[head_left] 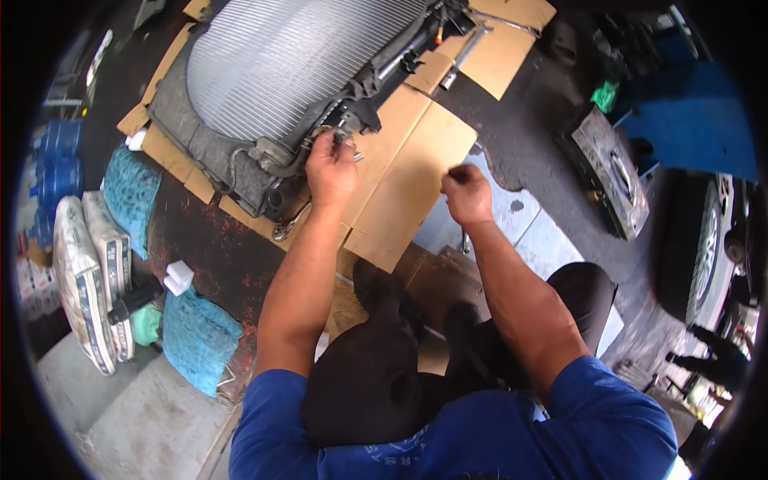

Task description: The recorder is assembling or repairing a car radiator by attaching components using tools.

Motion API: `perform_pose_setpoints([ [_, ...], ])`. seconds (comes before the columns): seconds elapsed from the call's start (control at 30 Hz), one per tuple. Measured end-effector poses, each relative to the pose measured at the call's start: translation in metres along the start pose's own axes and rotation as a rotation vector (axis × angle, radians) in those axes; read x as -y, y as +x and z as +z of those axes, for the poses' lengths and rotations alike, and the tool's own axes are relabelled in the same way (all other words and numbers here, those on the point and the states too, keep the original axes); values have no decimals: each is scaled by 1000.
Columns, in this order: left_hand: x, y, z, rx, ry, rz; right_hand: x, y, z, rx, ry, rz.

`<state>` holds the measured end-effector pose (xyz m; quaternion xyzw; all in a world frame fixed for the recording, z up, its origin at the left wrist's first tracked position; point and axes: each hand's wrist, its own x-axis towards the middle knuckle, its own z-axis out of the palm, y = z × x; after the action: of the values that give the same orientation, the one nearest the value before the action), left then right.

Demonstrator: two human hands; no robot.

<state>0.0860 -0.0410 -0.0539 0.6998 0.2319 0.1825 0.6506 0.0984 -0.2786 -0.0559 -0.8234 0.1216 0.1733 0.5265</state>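
A radiator (272, 64) with a silver finned core and a dark frame lies on flattened cardboard (404, 188). My left hand (330, 164) is closed on a small metal fitting (346, 136) at the radiator's near right side, among black brackets and hose fittings; whether it is attached is unclear. My right hand (468, 192) is apart from the radiator, over the cardboard's right edge, with thumb and fingertips pinched on something dark that I cannot make out. A chrome wrench (284, 228) lies on the cardboard below the radiator's lower end.
A long metal tool (464, 56) lies on cardboard at top. Blue cushions (200, 344), wrapped bags (80, 280) and blue water jugs (52, 180) are at left. At right are a metal case (608, 176), a blue metal structure (688, 120) and a vehicle wheel (692, 248).
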Motion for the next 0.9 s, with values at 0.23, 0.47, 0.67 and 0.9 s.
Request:
perform_pose_setpoints([
  [0.23,-16,-8,16,-13,213,106,119,52,41,297,103,-593],
  [0.47,-29,-15,12,-61,243,205,133,62,60,334,-321,-938],
  [0.67,-33,-13,11,-99,272,210,139,68,67,334,-498,-987],
  [0.9,-34,-4,26,-149,237,158,160,83,73,316,-705,-1100],
])
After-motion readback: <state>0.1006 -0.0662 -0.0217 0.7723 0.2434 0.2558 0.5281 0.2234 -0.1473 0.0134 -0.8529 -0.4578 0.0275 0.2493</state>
